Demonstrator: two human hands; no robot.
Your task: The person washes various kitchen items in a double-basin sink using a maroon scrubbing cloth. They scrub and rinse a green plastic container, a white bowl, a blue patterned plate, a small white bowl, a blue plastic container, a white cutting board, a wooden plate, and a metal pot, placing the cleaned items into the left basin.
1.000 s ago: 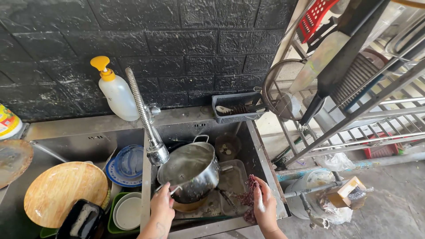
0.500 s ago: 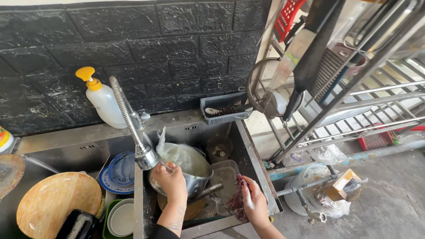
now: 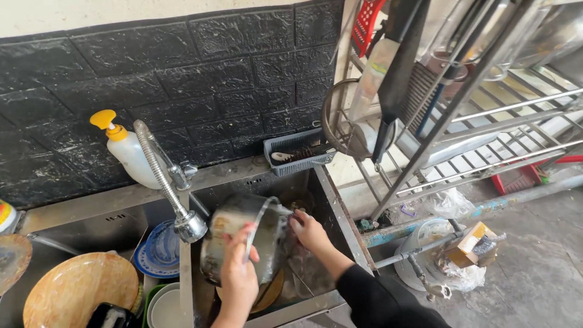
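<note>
Pot (image 3: pixel 240 240) tilted over sink (image 3: pixel 331 203), beside faucet (image 3: pixel 189 223), mouth angled for access. Left hand (image 3: pixel 238 280) clenched on rim, steadying. Right hand (image 3: pixel 308 229) pressed against pot side; grip state unclear.

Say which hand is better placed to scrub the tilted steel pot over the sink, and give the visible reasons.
Probably the right hand. It sits at the open mouth of the steel pot, holding what looks like a scrubber, though that is blurred. The left hand grips the pot's side and keeps it tilted over the sink.
</note>
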